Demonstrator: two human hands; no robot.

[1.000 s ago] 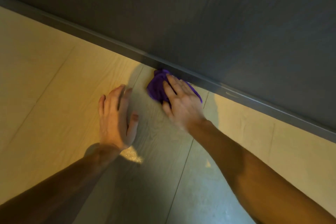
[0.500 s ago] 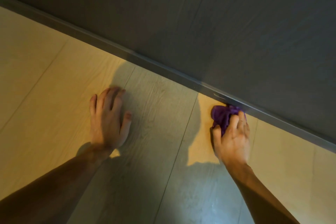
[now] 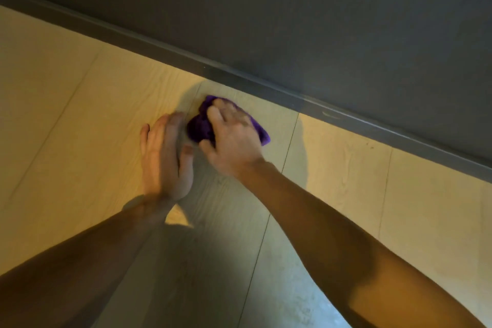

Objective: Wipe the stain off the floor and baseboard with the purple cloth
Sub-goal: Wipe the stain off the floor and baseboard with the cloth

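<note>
My right hand (image 3: 233, 141) presses the bunched purple cloth (image 3: 198, 126) against the pale wood-grain floor (image 3: 80, 120), a short way in front of the grey baseboard (image 3: 239, 80). The cloth shows at the fingertips and on both sides of the hand; the rest is hidden under the palm. Just left of it, my left hand (image 3: 165, 157) lies flat on the floor with fingers together, holding nothing. A small light mark (image 3: 330, 115) shows on the baseboard to the right. I cannot make out a stain on the floor.
A dark grey wall (image 3: 319, 21) rises behind the baseboard, running diagonally from upper left to lower right. My arms cast a shadow (image 3: 213, 247) over the floor planks in the middle.
My right hand has swept the cloth back left along the floor, from against the baseboard at the right to beside my left hand. The left hand stays planted.
</note>
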